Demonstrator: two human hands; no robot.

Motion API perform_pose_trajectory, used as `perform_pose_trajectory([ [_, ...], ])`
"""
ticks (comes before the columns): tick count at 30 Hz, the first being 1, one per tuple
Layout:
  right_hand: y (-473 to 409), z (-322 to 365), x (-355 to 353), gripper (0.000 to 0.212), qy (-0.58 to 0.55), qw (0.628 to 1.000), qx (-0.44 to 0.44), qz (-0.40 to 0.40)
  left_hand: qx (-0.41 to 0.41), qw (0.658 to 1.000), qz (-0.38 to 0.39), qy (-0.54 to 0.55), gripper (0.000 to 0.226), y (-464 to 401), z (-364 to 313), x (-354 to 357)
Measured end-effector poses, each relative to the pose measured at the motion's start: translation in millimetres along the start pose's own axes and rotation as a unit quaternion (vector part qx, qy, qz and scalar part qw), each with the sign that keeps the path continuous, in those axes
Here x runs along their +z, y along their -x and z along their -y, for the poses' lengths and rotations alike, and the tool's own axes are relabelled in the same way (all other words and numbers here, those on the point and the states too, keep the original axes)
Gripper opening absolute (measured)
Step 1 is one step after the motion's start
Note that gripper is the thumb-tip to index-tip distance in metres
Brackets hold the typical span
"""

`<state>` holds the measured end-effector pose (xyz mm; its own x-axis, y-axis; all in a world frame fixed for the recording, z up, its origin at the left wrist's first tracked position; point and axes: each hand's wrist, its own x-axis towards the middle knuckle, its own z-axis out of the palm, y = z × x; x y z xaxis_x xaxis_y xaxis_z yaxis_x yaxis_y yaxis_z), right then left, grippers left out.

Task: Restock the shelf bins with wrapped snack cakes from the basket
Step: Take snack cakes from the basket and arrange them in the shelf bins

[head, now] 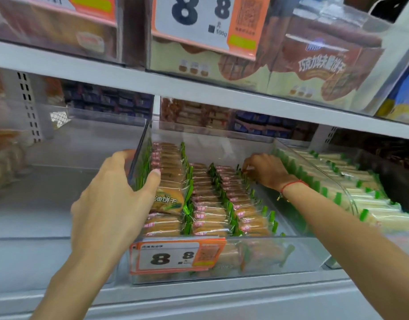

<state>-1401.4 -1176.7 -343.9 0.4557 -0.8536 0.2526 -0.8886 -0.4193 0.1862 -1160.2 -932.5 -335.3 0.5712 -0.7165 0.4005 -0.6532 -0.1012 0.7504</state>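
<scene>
A clear plastic bin [298,252] on the middle shelf holds three rows of wrapped snack cakes [210,204] in green-edged packets. My left hand [111,197] grips the bin's left wall [141,155], fingers outside and thumb inside against the left row. My right hand [266,169] reaches deep into the bin at the back right, its fingers curled down onto the far packets of the right row; whether it pinches one is hidden. The right part of the bin floor is bare. The basket is out of view.
An orange price tag [175,255] hangs on the bin front. A neighbouring bin [351,192] of white and green packets stands to the right. The shelf above [199,88] carries more clear bins with boxes. A frosted bin [37,181] lies to the left.
</scene>
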Motion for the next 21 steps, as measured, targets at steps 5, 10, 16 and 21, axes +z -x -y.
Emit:
perform_pose_trajectory([
  [5,-4.5,1.4,2.1,0.016,-0.011,0.999,0.036,-0.003,0.005,1.000,-0.002,-0.010,0.046,0.1,0.2,0.8],
  [10,-6.9,2.7,8.4,0.019,-0.027,0.997,0.074,-0.012,0.009,1.000,0.000,-0.013,0.046,0.7,-0.8,0.2],
  [16,-2.7,-1.4,5.7,0.025,-0.082,0.995,0.054,0.036,0.013,1.000,-0.020,-0.021,0.044,2.3,-3.6,0.3],
  [21,9.8,-0.1,-9.1,0.047,-0.108,0.990,0.064,0.065,0.002,1.000,-0.011,-0.028,0.044,0.7,-4.4,0.2],
])
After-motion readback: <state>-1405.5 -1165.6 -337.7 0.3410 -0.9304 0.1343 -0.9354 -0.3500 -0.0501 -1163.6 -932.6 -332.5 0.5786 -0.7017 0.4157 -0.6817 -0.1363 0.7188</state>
